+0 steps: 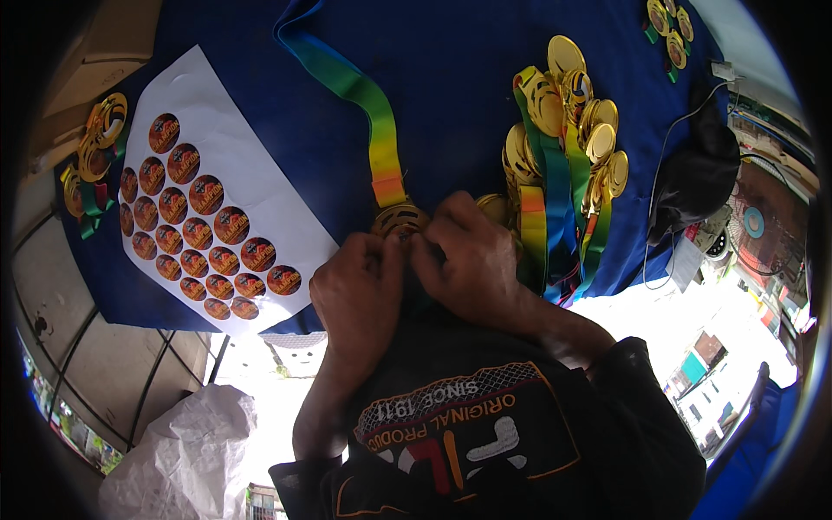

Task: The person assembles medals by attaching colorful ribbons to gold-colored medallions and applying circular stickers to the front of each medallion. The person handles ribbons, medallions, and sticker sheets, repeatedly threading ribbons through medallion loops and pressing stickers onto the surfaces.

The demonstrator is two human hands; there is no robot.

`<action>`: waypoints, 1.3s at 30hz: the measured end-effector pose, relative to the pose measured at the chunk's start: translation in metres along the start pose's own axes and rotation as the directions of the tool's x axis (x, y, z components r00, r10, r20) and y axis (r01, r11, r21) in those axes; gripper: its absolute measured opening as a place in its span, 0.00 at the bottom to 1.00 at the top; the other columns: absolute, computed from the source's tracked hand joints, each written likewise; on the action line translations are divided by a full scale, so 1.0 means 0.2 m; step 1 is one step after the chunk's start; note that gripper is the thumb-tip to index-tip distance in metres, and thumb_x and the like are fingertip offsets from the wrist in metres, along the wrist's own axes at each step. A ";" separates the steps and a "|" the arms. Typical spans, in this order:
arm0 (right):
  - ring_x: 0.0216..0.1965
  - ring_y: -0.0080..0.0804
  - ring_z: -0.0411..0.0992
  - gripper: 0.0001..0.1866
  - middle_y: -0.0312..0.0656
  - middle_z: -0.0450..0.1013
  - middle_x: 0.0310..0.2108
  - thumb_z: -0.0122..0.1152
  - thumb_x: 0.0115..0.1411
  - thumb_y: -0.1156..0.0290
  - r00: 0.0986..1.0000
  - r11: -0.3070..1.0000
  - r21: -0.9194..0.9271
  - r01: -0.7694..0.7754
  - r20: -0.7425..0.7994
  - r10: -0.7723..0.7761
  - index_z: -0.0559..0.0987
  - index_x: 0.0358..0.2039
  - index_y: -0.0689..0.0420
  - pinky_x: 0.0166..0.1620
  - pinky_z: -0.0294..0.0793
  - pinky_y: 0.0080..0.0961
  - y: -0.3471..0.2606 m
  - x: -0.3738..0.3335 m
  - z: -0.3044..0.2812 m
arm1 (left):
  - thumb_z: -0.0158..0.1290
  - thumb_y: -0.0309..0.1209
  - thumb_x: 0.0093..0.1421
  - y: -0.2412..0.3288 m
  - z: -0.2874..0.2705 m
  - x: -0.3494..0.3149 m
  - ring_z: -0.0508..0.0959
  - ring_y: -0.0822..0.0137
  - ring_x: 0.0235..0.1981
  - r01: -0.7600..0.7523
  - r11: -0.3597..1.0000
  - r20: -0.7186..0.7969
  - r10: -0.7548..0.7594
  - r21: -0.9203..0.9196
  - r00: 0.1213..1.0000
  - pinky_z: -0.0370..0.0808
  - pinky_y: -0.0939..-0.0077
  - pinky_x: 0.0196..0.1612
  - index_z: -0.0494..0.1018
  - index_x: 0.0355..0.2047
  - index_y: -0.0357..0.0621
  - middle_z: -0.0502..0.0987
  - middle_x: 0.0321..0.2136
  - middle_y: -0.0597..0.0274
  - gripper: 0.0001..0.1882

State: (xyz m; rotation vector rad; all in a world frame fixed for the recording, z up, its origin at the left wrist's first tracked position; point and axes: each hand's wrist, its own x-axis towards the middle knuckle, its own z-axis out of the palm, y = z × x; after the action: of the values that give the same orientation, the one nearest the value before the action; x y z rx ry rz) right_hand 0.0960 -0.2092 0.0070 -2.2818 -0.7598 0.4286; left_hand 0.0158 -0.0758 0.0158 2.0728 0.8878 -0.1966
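Head view: white sticker sheet (251,165) as landmark. Medal pile (563,113) well right of sheet. Left hand (357,282) just right of sheet, right hand (472,256) farther right — fingers curled at near rim of gold medal (397,217), also right of sheet — fingertips partly hidden, can't tell what they pinch.

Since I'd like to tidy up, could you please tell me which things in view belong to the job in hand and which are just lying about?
Apparently part of the job:
gold medal, by the left hand and right hand
multicoloured ribbon
sheet of round stickers
pile of ribboned medals

Apparently just lying about:
black bundle
crumpled white bag
cardboard box
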 end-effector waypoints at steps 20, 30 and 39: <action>0.31 0.40 0.77 0.07 0.46 0.75 0.35 0.59 0.64 0.81 0.981 0.978 0.208 0.023 0.183 -0.062 0.80 0.41 0.62 0.32 0.73 0.31 0.05 0.09 -0.19 | 0.68 0.27 0.52 -0.05 -0.07 -0.06 0.82 0.58 0.34 -0.281 0.952 -0.027 0.286 0.119 0.958 0.78 0.64 0.31 0.77 0.52 0.41 0.74 0.39 0.55 0.25; 0.30 0.38 0.77 0.08 0.45 0.75 0.34 0.67 0.60 0.76 0.936 0.950 0.246 0.191 0.245 -0.251 0.81 0.40 0.61 0.33 0.76 0.30 0.11 0.21 -0.09 | 0.70 0.29 0.48 -0.13 -0.04 -0.06 0.81 0.58 0.33 -0.373 0.920 -0.110 0.386 0.121 0.916 0.79 0.65 0.31 0.80 0.52 0.46 0.72 0.37 0.58 0.28; 0.34 0.37 0.78 0.16 0.44 0.71 0.37 0.70 0.57 0.76 0.869 0.933 0.135 0.335 0.339 -0.361 0.80 0.46 0.60 0.35 0.77 0.30 0.13 0.19 -0.13 | 0.72 0.31 0.47 -0.12 -0.02 -0.06 0.81 0.60 0.30 -0.359 0.924 -0.166 0.377 0.128 0.911 0.78 0.65 0.32 0.81 0.50 0.45 0.75 0.35 0.59 0.27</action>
State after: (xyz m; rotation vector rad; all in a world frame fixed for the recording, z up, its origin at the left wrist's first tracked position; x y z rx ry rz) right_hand 0.1487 -0.2134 0.0041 -1.9607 -1.2936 0.6978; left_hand -0.0096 -0.0688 0.0072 2.3329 0.5847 0.1665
